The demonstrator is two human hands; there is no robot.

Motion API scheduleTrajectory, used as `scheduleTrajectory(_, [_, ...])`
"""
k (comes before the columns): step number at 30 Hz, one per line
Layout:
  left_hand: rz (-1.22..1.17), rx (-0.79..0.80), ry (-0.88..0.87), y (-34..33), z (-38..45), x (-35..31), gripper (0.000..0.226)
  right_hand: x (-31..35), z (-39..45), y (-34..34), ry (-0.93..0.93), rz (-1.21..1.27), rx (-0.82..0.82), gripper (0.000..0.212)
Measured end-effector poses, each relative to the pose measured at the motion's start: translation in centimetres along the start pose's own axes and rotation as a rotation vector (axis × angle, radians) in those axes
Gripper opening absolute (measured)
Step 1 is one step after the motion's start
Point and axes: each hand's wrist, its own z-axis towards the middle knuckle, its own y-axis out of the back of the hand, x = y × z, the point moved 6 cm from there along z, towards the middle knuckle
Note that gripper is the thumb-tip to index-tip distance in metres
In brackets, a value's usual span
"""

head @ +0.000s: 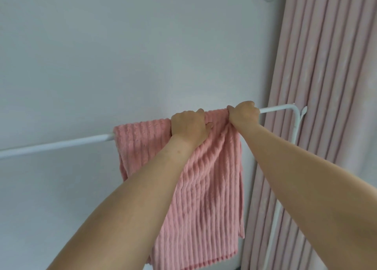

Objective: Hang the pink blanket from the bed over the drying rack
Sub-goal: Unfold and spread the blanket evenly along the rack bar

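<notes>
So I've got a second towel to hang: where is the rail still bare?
The long stretch of rail left of the pink blanket is bare, out to the picture's edge. A short bare piece lies between the right hand and the rack's corner. The middle is crowded: blanket plus left hand.

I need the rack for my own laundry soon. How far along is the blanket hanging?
Mostly done: the pink blanket already drapes over the drying rack bar. In hand: the left hand and right hand both grip it at the bar. Left: spreading the bunched top and letting go.
</notes>
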Motion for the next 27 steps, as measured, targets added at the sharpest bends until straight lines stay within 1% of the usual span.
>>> scheduleTrajectory(2, [-0.005, 0.013, -0.005, 0.0, 0.2, 0.1, 0.038, -0.1, 0.1, -0.2, -0.004, -0.028, 0.064, 0.038])
scheduleTrajectory(4, [-0.017, 0.025, -0.003, 0.1, 0.2, 0.4, 0.038, 0.0, 0.2, -0.3, -0.064, 0.025, 0.135, 0.038])
scheduleTrajectory(6, [-0.065, 0.05, 0.002, 0.2, 0.4, 0.7, 0.034, 0.5, 0.3, -0.4, -0.114, 0.06, 0.194, 0.035])
scheduleTrajectory(7, [-0.116, 0.061, 0.004, 0.4, 0.6, 0.9, 0.03, 1.1, 0.4, -0.2, -0.115, 0.067, 0.198, 0.034])
scheduleTrajectory(8, [-0.204, 0.086, 0.004, 0.6, 0.9, 1.1, 0.027, 1.7, 0.3, 0.4, -0.109, 0.081, 0.165, 0.031])
scheduleTrajectory(10, [-0.471, 0.146, 0.02, 1.5, 1.5, 2.0, 0.029, 3.6, -0.3, 2.2, -0.064, 0.136, 0.012, 0.018])
scheduleTrajectory(11, [-0.584, 0.169, 0.031, 2.1, 1.7, 2.4, 0.032, 5.1, -0.9, 2.7, -0.005, 0.209, -0.042, 0.013])
scheduleTrajectory(12, [-0.648, 0.184, 0.04, 2.8, 1.7, 3.0, 0.035, 6.9, -2.0, 2.9, 0.061, 0.325, -0.058, 0.013])
scheduleTrajectory(13, [-0.653, 0.187, 0.05, 3.5, 1.7, 3.7, 0.037, 9.0, -3.5, 2.9, 0.133, 0.476, -0.028, 0.014])
scheduleTrajectory(14, [-0.638, 0.172, 0.068, 4.1, 1.6, 4.6, 0.04, 11.2, -5.0, 2.4, 0.179, 0.652, 0.054, 0.014])
scheduleTrajectory(16, [-0.599, 0.093, 0.147, 5.1, 1.2, 7.7, 0.053, 15.1, -8.1, 0.7, 0.206, 0.929, 0.301, 0.007])
scheduleTrajectory(17, [-0.634, 0.065, 0.22, 5.6, 0.9, 9.7, 0.066, 16.7, -9.5, -0.2, 0.205, 1.0, 0.446, 0.007])
scheduleTrajectory(18, [-0.718, 0.055, 0.273, 5.8, 0.6, 11.4, 0.081, 17.9, -10.4, -1.0, 0.211, 1.003, 0.585, 0.009])
scheduleTrajectory(19, [-0.806, 0.062, 0.292, 6.4, -0.2, 13.7, 0.09, 19.2, -11.7, -1.8, 0.222, 0.978, 0.712, 0.012])
scheduleTrajectory(20, [-0.875, 0.068, 0.265, 6.7, -0.5, 14.7, 0.086, 19.4, -12.1, -2.0, 0.224, 0.94, 0.791, 0.015])
scheduleTrajectory(21, [-0.878, 0.079, 0.23, 7.3, -1.0, 15.7, 0.067, 19.4, -12.6, -2.5, 0.194, 0.95, 0.876, 0.019])
scheduleTrajectory(22, [-0.832, 0.089, 0.203, 7.8, -1.3, 16.5, 0.04, 19.2, -12.9, -2.7, 0.126, 1.015, 0.923, 0.024])
scheduleTrajectory(23, [-0.755, 0.076, 0.191, 8.4, -1.6, 17.4, 0.023, 18.9, -13.0, -3.1, 0.065, 1.075, 0.92, 0.029])
scheduleTrajectory(24, [-0.671, 0.057, 0.186, 8.8, -1.9, 18.3, 0.018, 18.5, -13.1, -3.5, 0.065, 1.051, 0.858, 0.034])
scheduleTrajectory(26, [-0.516, 0.011, 0.24, 8.8, -2.7, 20.1, 0.021, 18.1, -14.6, -4.5, 0.166, 0.861, 0.773, 0.045])
scheduleTrajectory(27, [-0.489, -0.02, 0.281, 8.9, -3.2, 21.0, 0.021, 18.2, -15.8, -5.2, 0.218, 0.777, 0.747, 0.048])
